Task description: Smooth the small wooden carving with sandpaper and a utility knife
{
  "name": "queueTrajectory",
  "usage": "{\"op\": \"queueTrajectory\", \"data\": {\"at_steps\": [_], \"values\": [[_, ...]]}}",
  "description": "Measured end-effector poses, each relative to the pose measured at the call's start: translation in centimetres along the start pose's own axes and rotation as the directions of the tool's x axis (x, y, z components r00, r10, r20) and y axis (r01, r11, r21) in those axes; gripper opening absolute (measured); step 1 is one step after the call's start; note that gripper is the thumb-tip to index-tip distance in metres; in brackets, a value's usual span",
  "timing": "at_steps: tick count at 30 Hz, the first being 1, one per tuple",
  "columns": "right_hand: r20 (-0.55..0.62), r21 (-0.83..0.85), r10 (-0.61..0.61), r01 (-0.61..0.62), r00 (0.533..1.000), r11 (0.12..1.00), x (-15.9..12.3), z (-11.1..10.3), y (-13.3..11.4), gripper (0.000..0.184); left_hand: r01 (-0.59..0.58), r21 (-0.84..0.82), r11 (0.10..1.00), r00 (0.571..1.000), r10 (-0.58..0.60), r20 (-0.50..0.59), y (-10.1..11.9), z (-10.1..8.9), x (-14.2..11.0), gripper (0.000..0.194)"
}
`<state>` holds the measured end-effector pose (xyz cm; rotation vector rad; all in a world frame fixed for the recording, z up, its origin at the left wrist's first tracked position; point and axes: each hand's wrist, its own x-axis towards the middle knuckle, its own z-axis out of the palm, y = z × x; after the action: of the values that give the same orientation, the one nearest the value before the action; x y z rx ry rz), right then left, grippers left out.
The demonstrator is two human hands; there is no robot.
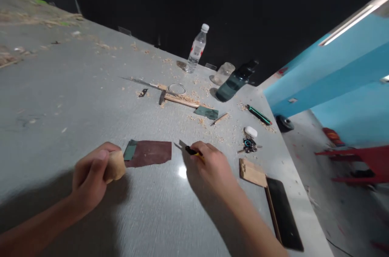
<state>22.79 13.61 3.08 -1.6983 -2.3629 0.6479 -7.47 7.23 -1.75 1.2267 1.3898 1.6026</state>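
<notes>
My left hand [91,172] is closed round a pale wooden block [116,165] above the grey table. My right hand [209,162] grips a yellow and black utility knife [192,151], its thin blade pointing up and left. Between the two hands a brown-red piece of sandpaper [152,153] lies flat. A small green strip [130,151] covers its left end, next to the wooden block. Fingers hide most of the knife's handle and part of the block.
Beyond my hands lie a hammer [179,100], a green sandpaper piece [206,112] and wood shavings. A water bottle [197,48], a jar [224,73] and a dark bottle [235,83] stand at the back. Keys [249,145], a green cutter [259,115] and a phone [284,212] lie right.
</notes>
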Motion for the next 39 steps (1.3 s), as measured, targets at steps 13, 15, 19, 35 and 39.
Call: {"op": "queueTrajectory", "data": {"at_steps": [13,15,19,35,39], "values": [[-0.028,-0.048,-0.108,0.107,0.994,0.993,5.0,1.0,-1.3,0.035,0.287,0.133,0.949,0.949,-0.300,0.091,-1.0,0.6,1.6,0.049],[-0.058,-0.053,-0.124,0.121,0.991,0.991,4.4,1.0,-1.0,0.034,0.309,0.134,0.942,0.931,-0.328,0.162,-1.0,0.7,1.8,0.049],[-0.177,-0.028,-0.149,0.147,0.973,0.989,2.1,2.3,-0.3,0.032,0.347,0.123,0.930,0.911,-0.365,0.191,-1.2,0.4,2.1,0.052],[-0.453,-0.084,-0.188,0.168,0.871,0.982,1.1,5.8,1.8,0.024,-0.063,0.681,0.730,0.785,-0.384,0.485,0.6,-0.4,2.0,0.066],[-0.480,-0.086,-0.120,0.089,0.869,0.992,1.2,5.0,2.9,0.027,-0.167,0.707,0.687,0.746,-0.381,0.546,1.1,-0.1,1.8,0.067]]}}
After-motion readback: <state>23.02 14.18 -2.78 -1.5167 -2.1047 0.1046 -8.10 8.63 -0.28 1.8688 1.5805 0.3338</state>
